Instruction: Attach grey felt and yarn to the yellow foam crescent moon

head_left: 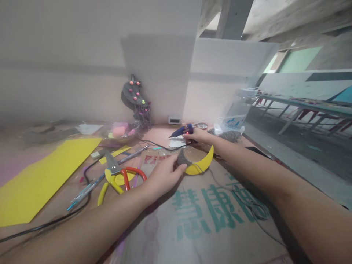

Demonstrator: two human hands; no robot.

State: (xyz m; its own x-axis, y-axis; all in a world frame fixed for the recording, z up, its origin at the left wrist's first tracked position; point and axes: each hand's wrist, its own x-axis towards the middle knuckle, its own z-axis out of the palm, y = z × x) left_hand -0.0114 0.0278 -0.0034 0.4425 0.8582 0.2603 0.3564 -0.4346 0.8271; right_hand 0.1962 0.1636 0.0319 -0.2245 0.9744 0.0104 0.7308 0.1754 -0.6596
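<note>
My left hand [165, 173] pinches a yellow crescent moon [202, 165] by its left end, where dark grey yarn [183, 157] is wrapped round it. From the wrapped part a thin strand of yarn trails right and down to a loose tangle [257, 209] on the table. Farther back, my right hand [200, 135] is closed on the handle of a dark blue glue gun [181, 131] with a small red light. Its nozzle points left, above a small white piece [177, 142]. The fingers behind the handle are partly hidden.
Left of my hand lie scissors [123, 174] with red handles, yellow-handled pliers or scissors [106, 190], a pen [85, 194] and a large yellow sheet [44, 176]. A black cord [159, 146] crosses the table. A grey crescent with coloured beads [134, 93] stands against the wall.
</note>
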